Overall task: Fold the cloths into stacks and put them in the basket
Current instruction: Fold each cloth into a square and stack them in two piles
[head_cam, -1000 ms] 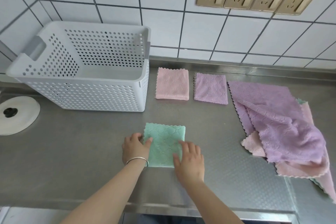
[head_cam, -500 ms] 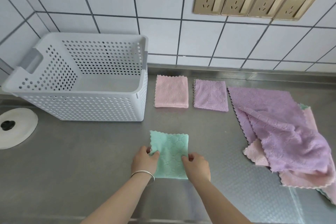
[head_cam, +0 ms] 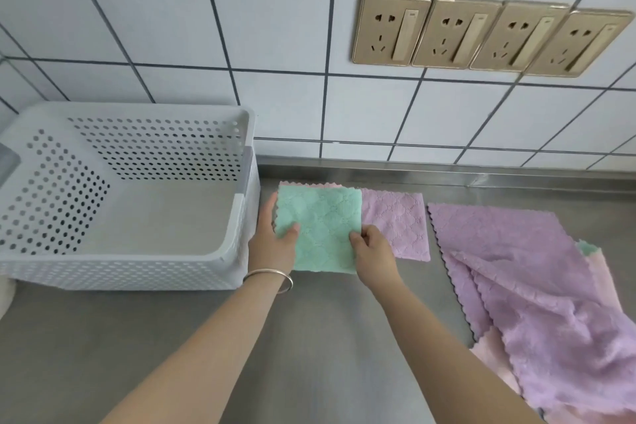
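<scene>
Both hands hold a folded green cloth [head_cam: 320,227] over the folded pink cloth [head_cam: 330,185], of which only a scalloped back edge shows. My left hand [head_cam: 272,241] pinches the green cloth's left edge, thumb on top. My right hand [head_cam: 373,253] pinches its lower right corner. A folded purple cloth [head_cam: 399,224] lies just to the right. Whether the green cloth rests on the pink one or hovers above it, I cannot tell. The white perforated basket [head_cam: 113,268] stands at the left with nothing inside.
A loose heap of unfolded cloths [head_cam: 537,303], purple over pink with a green corner, sprawls at the right of the steel counter [head_cam: 309,354]. Gold wall sockets [head_cam: 488,34] sit on the tiled wall behind. A white round object peeks out at the far left edge.
Both hands took hold of the green cloth near the counter's front and carried it back over the pink folded cloth, next to the basket. The camera view tilted up.
</scene>
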`<state>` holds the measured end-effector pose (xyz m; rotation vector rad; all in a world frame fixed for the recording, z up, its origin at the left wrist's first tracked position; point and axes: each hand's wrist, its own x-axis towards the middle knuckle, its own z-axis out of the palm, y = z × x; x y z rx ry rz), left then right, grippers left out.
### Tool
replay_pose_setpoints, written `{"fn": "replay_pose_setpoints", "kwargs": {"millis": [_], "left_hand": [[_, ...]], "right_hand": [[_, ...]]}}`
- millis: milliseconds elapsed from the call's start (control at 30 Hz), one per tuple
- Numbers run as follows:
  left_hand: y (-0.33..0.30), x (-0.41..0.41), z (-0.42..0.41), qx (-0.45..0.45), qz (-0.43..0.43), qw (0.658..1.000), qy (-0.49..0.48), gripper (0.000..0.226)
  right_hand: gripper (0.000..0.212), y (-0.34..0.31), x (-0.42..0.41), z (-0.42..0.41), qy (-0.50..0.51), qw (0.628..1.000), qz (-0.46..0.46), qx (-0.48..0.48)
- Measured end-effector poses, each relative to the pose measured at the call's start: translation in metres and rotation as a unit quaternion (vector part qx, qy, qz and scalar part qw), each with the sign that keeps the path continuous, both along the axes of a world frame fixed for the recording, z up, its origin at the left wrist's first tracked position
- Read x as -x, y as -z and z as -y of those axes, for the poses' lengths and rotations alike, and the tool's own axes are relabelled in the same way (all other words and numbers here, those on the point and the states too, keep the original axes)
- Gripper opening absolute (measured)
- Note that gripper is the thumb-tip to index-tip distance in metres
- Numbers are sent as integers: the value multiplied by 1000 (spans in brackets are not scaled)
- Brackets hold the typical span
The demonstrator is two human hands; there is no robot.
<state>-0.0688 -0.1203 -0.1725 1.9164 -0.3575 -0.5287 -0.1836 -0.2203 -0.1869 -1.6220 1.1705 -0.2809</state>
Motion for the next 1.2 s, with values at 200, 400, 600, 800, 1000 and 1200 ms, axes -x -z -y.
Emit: {"fn": "replay_pose_setpoints", "kwargs": {"millis": [200, 400, 600, 800, 1000, 1200], "left_hand": [[31, -37, 43, -90, 58, 994, -7, 66], [60, -45, 46, -161, 97, 982, 8, 64], [73, -33, 44, -336, 366, 851, 171, 55], [88, -37, 45, -428, 312, 807, 262, 69], [60, -38, 45, -440, 301, 798, 281, 63], [41, 28, 59, -251, 461, 796, 301, 50]], "right_hand": [[24, 20, -46, 39, 5, 1000, -5, -19], [36, 44, -55, 43, 8, 998, -55, 26], [52, 59, -61, 36, -155, 867, -172, 441], [57, 70, -58, 40, -310, 869, -251, 292], [52, 48, -37, 40, -228, 923, -151, 269], [42, 43, 97, 39, 11, 929, -134, 345]]}}
